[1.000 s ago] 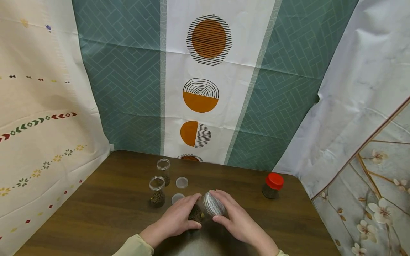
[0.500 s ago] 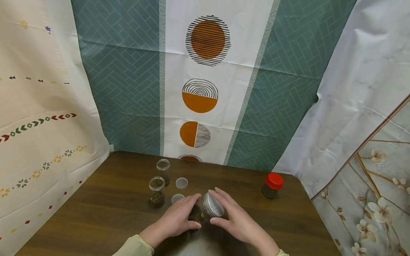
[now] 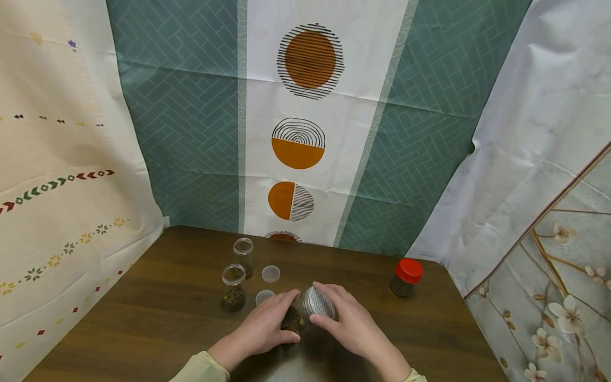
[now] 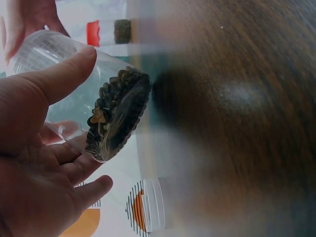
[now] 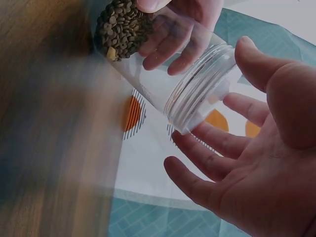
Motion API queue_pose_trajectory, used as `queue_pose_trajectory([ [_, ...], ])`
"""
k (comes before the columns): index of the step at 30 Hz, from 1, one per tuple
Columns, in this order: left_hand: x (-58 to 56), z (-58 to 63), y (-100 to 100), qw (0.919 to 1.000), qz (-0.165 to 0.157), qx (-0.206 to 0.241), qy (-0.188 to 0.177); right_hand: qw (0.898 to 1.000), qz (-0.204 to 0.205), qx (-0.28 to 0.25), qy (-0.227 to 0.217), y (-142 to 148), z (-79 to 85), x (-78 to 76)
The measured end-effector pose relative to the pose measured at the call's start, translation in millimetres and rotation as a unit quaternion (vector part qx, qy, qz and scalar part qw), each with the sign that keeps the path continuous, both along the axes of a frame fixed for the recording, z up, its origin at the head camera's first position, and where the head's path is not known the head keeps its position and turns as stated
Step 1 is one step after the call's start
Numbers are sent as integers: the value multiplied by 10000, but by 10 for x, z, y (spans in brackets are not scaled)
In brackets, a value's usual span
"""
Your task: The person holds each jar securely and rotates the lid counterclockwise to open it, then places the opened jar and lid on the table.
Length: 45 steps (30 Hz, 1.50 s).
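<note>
A clear jar (image 5: 143,89) leans over close above the table, its base down to the left in the head view. Dark brown pellets (image 4: 111,106), with one or two yellowish bits, lie at its bottom. My left hand (image 3: 267,324) grips the jar's body, thumb on the near side and fingers behind. At the upper end, a pale lid (image 3: 319,303) with a fine grid pattern covers the mouth. My right hand (image 3: 350,321) has its thumb and fingertips at either side of this lid's rim, holding it lightly; its palm faces the jar in the right wrist view.
Two uncovered clear jars (image 3: 234,294) with pellets stand left of the hands. Beside them lie two clear round lids (image 3: 270,274). A jar with a red lid (image 3: 409,269) stands at the back right of the brown table (image 3: 119,318). Printed cloth (image 3: 200,132) hangs behind.
My right thumb first came away from the lid's edge, and now it is back against it with the fingers over the rim. My left hand and the jar stay nearly still.
</note>
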<state>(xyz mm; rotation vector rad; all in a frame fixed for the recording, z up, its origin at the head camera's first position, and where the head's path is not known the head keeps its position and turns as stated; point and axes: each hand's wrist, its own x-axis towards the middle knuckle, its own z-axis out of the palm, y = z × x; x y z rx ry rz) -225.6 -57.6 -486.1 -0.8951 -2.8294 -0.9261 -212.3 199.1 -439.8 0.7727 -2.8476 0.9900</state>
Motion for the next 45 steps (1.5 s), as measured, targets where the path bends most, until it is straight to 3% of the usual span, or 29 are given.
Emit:
queue_pose_trajectory([
  [14, 6, -14, -2, 10000, -1, -47, 31, 9989, 448, -127, -62, 45, -9, 36],
  [31, 19, -10, -8, 10000, -1, 6, -90, 9968, 713, -247, -257, 79, -27, 43],
  [39, 10, -20, -9, 10000, -22, 24, -43, 9966, 725, -319, -246, 83, -28, 54],
  [45, 6, -20, -3, 10000, 10, 3, 32, 9980, 465, -393, -172, 76, -50, 46],
])
